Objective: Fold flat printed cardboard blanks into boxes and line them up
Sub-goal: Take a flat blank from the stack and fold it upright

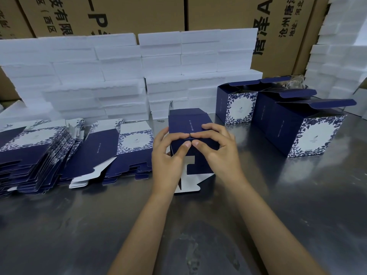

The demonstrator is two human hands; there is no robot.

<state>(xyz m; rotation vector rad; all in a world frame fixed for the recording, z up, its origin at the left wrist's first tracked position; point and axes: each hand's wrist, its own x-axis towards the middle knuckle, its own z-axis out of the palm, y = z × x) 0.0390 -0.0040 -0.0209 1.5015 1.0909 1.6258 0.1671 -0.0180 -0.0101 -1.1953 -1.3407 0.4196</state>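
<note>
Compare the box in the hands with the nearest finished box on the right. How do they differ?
The box in the hands lies tipped, its bottom flaps toward the person, one white flap unfolded; the finished box stands upright on the table. The left hand and right hand grip the first; nothing touches the second. The first shows plain navy sides; the second shows a floral white panel and an open lid. Both share the navy print.

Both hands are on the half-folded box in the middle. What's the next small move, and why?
Probably fold the loose white flap up and tuck it in. The left hand and right hand grip the box, thumbs pressing flaps together at its near end, yet that flap lies out on the table, so the end looks unclosed.
</note>
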